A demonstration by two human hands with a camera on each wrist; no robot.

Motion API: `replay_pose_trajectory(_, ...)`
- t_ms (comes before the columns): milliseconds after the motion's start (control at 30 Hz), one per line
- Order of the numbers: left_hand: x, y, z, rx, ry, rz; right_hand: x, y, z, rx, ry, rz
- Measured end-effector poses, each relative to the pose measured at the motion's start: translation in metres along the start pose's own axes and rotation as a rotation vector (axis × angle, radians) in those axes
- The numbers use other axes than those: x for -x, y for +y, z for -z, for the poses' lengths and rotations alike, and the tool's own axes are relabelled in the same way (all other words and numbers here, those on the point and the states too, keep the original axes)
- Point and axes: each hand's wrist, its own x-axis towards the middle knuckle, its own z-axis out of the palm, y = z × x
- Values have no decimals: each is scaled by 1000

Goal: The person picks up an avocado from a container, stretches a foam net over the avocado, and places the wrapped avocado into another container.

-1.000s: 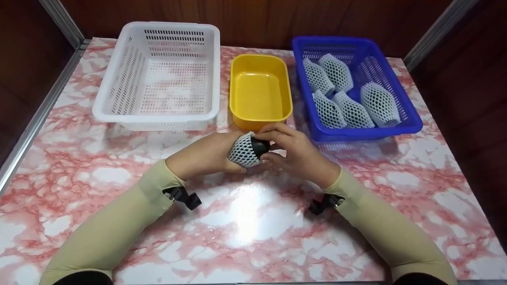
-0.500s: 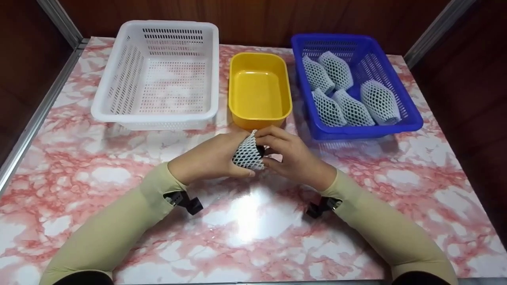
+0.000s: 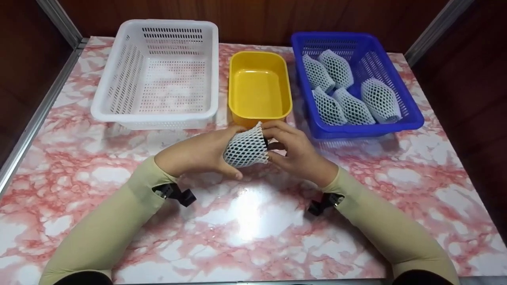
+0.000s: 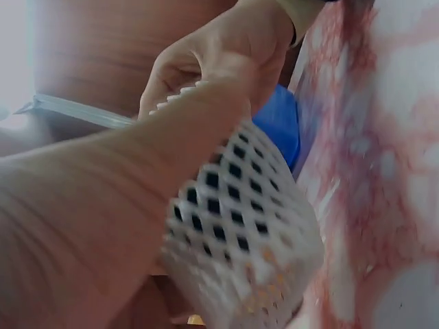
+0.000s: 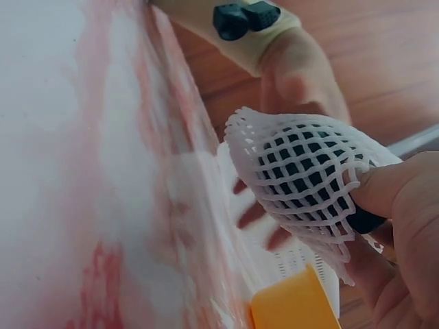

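Between the hands, a white foam net sleeve (image 3: 245,149) covers most of a dark, smooth oval fruit that looks like an avocado (image 5: 366,221). My right hand (image 3: 298,151) pinches the sleeve's open rim and the fruit's bare end between thumb and fingers. My left hand (image 3: 200,153) stands around the sleeve's other end, its thumb straight and spread away from the net. In the right wrist view, the left fingers (image 5: 252,214) spread loosely behind the sleeve. The sleeve's tapered end points toward the left palm.
Just beyond the hands stands a yellow tub (image 3: 259,93). A white perforated basket (image 3: 156,118) is at the back left. At the back right, a blue basket (image 3: 368,128) holds several netted pieces (image 3: 380,101). Wooden walls (image 3: 253,19) border the marbled table (image 3: 245,245).
The sleeve has been drawn rightward over the dark fruit, whose exposed end has mostly disappeared from the head view. The left hand has shifted left and its thumb has moved off the net.
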Motion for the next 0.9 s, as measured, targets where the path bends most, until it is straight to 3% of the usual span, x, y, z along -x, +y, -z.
replay_pose_trajectory(167,1,-3,0,-16,-1,57,0,1,1,-50,10,-24)
replay_pose_trajectory(533,-1,-2,-9,16,25,13,-1,-1,-1,-29,-35,-42)
replay_pose_trajectory(700,-3,-2,-11,-9,27,21,-2,0,3,61,-63,-2)
replay_pose_trajectory(800,-4,-2,-11,-3,25,45,-3,-2,8,121,-29,15)
replay_pose_trajectory(900,-6,-2,-11,5,17,61,-4,-5,13,124,57,-15)
